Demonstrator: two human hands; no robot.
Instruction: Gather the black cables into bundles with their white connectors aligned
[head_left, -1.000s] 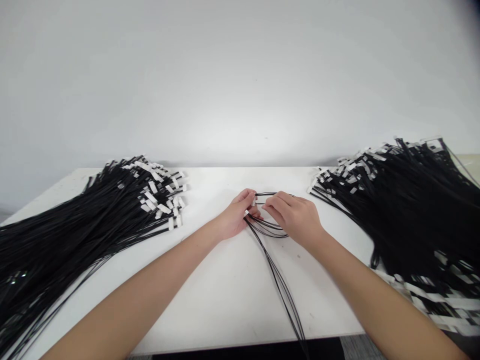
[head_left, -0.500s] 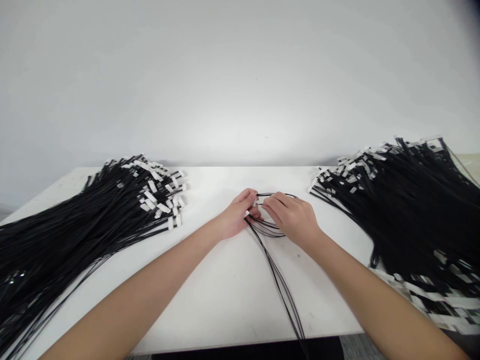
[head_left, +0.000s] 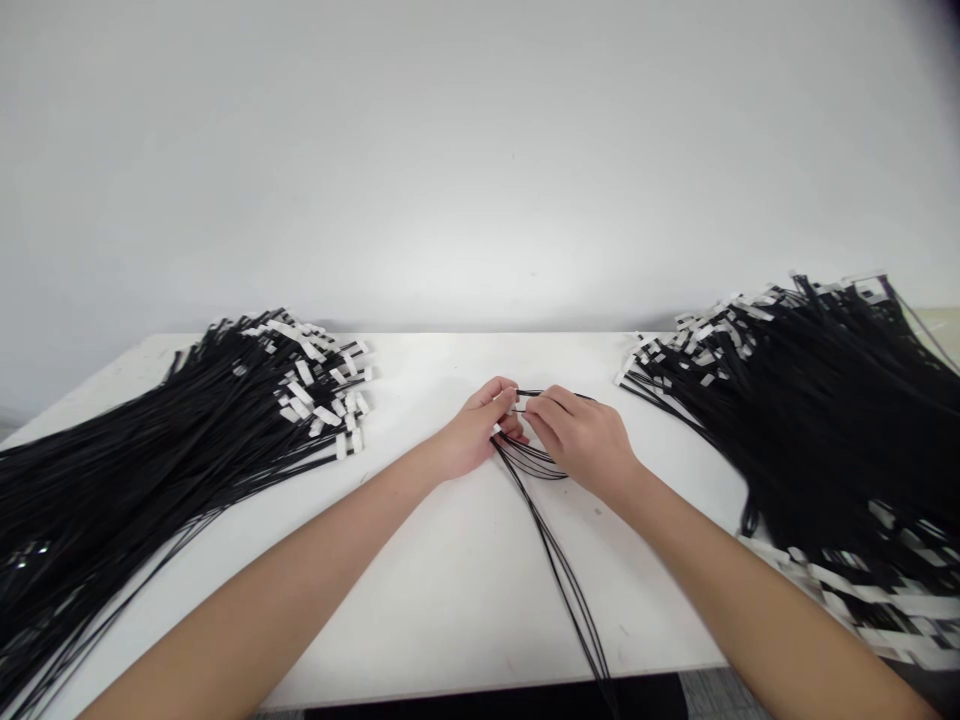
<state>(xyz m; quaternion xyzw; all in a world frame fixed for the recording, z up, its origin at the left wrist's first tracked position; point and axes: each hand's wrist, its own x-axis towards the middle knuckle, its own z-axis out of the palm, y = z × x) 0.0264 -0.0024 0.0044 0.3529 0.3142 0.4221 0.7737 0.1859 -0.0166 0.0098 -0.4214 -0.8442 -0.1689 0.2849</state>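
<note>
At the middle of the white table, my left hand (head_left: 484,430) is closed around the white connector end of a black wire harness (head_left: 551,530). Only a sliver of the white connector shows between its fingers. Just to the right, my right hand (head_left: 577,430) pinches a single thin black wire (head_left: 521,411) close to the connector. Some of the harness wires loop between the two hands. Others run down across the table and over its front edge. Where the wire tip meets the connector is too small and hidden to make out.
On the left lies a large pile of black wires with white connectors (head_left: 187,420). A second such pile (head_left: 817,400) covers the right side, with more white connectors at its lower edge. A pale wall (head_left: 480,160) stands behind the white table (head_left: 435,600).
Both hands stay almost in place. The right hand has shifted very slightly left, and the wire loops between the hands have moved a little.
</note>
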